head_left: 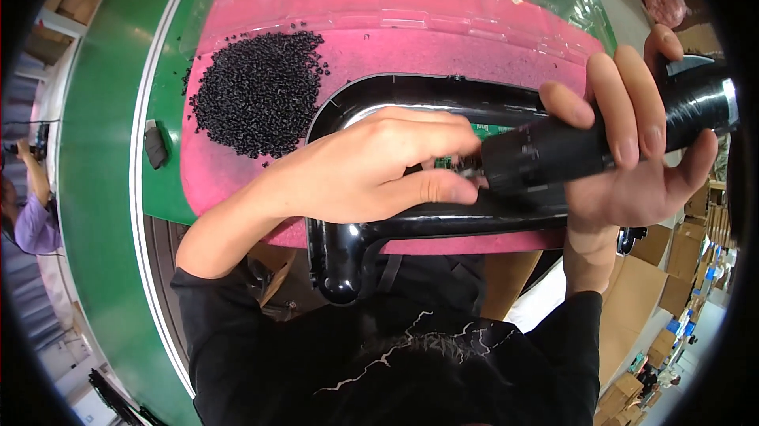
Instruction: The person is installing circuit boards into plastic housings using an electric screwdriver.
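Note:
A black cylindrical power screwdriver (545, 153) lies almost level, its front end pointing left. The fingers and thumb of my right hand (621, 189) wrap around its body. Right at the tool's tip, the thumb and fingers of my left hand (356, 161) are pinched together; whatever small piece sits between them is blurred and partly hidden. Under both hands rests a glossy black curved plastic housing (443, 223), and its lower-left arm sticks out past the mat toward me. Part of a green circuit board (492, 132) shows inside the housing, behind my left fingertips.
A heap of tiny black screws or similar pieces (261, 94) lies left on the pink mat (387, 50). Clear plastic trays (474, 0) span the far side. A small dark lump (156, 147) sits on the green table (111, 149). Another person (39, 212) is far left; cardboard boxes (632, 291) stand right.

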### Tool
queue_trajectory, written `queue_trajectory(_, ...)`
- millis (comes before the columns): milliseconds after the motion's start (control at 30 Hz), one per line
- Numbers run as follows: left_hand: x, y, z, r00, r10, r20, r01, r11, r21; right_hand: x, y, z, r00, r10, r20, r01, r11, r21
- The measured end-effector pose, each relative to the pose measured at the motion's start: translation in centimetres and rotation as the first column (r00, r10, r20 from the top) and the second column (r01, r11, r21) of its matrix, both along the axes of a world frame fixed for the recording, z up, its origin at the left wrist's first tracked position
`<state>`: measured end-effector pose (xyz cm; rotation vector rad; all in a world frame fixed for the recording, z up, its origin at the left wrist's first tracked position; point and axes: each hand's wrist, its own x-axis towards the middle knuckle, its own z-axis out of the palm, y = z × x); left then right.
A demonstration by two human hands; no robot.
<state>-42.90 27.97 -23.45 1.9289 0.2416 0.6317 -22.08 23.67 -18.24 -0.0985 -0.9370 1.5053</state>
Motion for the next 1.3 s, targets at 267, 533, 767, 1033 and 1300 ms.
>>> queue_trajectory(267,0.1,-0.1,-0.9,0.994,0.076,0.077,-0.102,0.899,0.427,0.8,-0.5,-0.7,0.993,0.037,0.108,-0.044,0.997,0.069)
queue_trajectory(533,0.2,-0.4,-0.5,0.965,0.240,0.105,-0.262,0.856,0.445,1.1,-1.6,-0.2,0.989,-0.074,0.126,0.070,0.997,0.038)
queue_trajectory(767,0.4,-0.3,-0.5,0.960,0.271,0.066,-0.279,0.935,0.220,0.7,-3.0,0.8,0.949,-0.306,0.076,0.294,0.946,0.134)
queue_trajectory(1033,0.3,-0.4,-0.3,0.981,0.190,-0.026,-0.182,0.964,0.195,0.0,-3.0,-0.4,0.928,-0.368,-0.066,0.370,0.878,0.303)
queue_trajectory(1300,0.2,-0.3,-0.4,0.990,0.139,-0.019,-0.133,0.973,0.188,0.1,-2.5,-0.4,0.927,-0.349,0.140,0.276,0.884,0.377)
